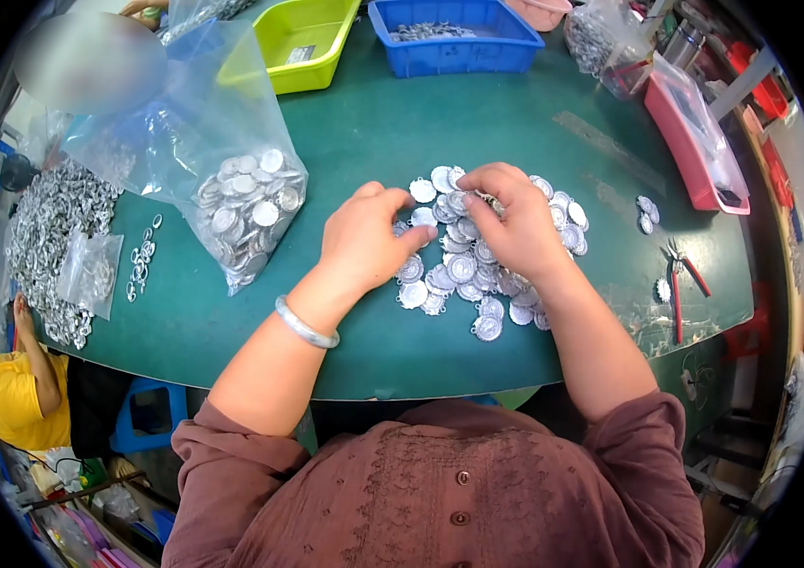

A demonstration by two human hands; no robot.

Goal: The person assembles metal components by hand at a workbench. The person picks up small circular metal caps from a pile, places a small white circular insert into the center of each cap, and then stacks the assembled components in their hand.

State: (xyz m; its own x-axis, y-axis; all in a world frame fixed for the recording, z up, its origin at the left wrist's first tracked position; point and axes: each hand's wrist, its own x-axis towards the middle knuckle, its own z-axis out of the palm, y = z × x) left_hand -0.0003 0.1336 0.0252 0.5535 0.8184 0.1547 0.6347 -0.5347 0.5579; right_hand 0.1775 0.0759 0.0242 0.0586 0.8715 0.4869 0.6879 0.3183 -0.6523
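A loose pile of round silver medallions (461, 268), each with a small loop, lies on the green table in front of me. My left hand (364, 232) is at the pile's left edge, thumb and forefinger apart. Between those fingertips lies one medallion (423, 217), which the thumb seems to touch. Over the upper part of the pile reaches my right hand (515, 222), its fingers bent and the thumb apart from them. Medallions lie under and beside its fingertips; its palm hides some of them. I see nothing clearly gripped in either hand.
Left of the pile stands a clear bag of medallions (243, 204), beside a heap of small metal parts (56, 237). Red-handled pliers (677, 293) lie at the right. Green (312, 71), blue (459, 59) and pink (690, 156) bins line the far side. A person in yellow (18, 398) sits left.
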